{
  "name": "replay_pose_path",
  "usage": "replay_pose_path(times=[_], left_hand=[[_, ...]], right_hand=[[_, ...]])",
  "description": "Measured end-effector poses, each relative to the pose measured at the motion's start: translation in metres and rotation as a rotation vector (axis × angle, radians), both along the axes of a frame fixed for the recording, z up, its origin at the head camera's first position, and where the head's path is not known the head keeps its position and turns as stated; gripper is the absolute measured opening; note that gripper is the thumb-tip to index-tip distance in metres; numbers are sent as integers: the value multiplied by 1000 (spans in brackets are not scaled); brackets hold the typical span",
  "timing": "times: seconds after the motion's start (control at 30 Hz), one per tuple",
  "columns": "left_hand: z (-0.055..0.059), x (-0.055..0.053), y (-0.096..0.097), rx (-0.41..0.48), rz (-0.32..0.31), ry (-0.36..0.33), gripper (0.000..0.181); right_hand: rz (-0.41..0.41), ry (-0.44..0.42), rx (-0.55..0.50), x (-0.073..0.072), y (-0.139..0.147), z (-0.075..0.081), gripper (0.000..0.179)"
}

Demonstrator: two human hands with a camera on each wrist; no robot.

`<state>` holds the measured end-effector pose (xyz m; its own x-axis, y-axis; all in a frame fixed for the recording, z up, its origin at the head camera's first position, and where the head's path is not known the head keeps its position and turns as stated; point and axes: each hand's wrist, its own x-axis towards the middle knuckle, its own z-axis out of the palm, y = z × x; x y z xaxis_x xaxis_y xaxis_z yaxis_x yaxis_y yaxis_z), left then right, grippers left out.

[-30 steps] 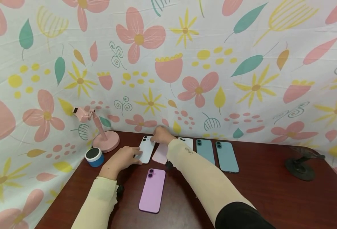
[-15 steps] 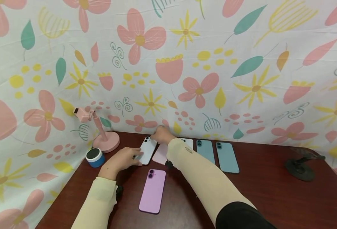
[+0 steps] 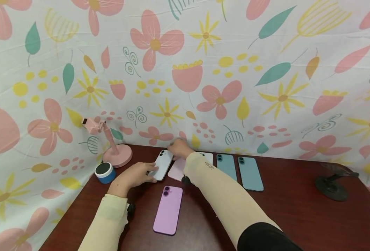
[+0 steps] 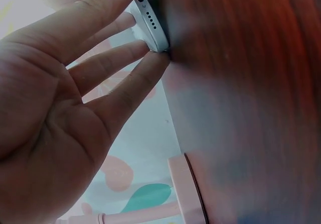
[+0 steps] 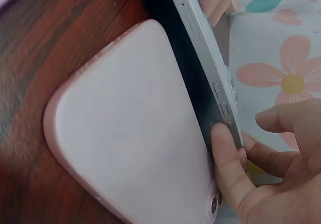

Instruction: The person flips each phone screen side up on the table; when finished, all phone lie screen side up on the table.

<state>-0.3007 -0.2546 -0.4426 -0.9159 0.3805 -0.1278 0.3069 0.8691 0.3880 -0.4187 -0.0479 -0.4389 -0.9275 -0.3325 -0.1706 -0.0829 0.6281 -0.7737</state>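
Note:
A white phone (image 3: 161, 166) lies back up at the back left of the table, its camera end toward the wall. My left hand (image 3: 137, 174) holds its near end; in the left wrist view the thumb and fingers (image 4: 133, 83) meet the corner by the speaker holes. At its far end my right hand (image 3: 179, 149) pinches the top corner, thumb on the side edge below the buttons. A dark strip shows under that edge in the right wrist view. Close on the right lies a pale pink phone (image 5: 130, 123), partly hidden in the head view by my right arm.
A purple phone (image 3: 168, 210) lies in front. Two blue phones (image 3: 227, 166) and another white phone (image 3: 208, 157) line the back. Left stand a pink phone stand (image 3: 117, 155) and a blue jar (image 3: 105, 173); far right, a dark stand (image 3: 331, 187). Patterned cloth (image 3: 251, 104) rises behind.
The white phone's camera end has turned slightly to the right, toward my right hand. Both hands keep nearly the same places, and the other phones lie as before.

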Motion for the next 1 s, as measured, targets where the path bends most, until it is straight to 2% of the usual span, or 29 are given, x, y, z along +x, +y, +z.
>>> replay_pose_path(times=[0.1, 0.27, 0.43, 0.53, 0.63, 0.73, 0.9, 1.0], left_hand=[[1, 1, 0, 7, 2, -8, 54], [1, 2, -1, 17, 14, -20, 55], [1, 3, -1, 22, 15, -22, 56], [2, 4, -1, 27, 17, -25, 57], [3, 4, -1, 40, 24, -37, 59], [3, 3, 0, 56, 39, -57, 64], [4, 2, 2, 100, 93, -91, 72], [4, 3, 3, 108, 126, -91, 75]], right_hand=[[-34, -59, -86, 1, 0, -2, 42], [-97, -161, -245, 7, 0, 2, 18], [-133, -249, -366, 13, 1, 5, 25], [-130, -289, -426, 14, 2, 4, 18], [-136, -309, -463, 14, 4, 2, 15], [-153, -320, -480, 14, 5, 0, 22], [-180, -352, -494, 16, 5, 0, 30], [-193, -374, -522, 19, 5, 0, 26]])
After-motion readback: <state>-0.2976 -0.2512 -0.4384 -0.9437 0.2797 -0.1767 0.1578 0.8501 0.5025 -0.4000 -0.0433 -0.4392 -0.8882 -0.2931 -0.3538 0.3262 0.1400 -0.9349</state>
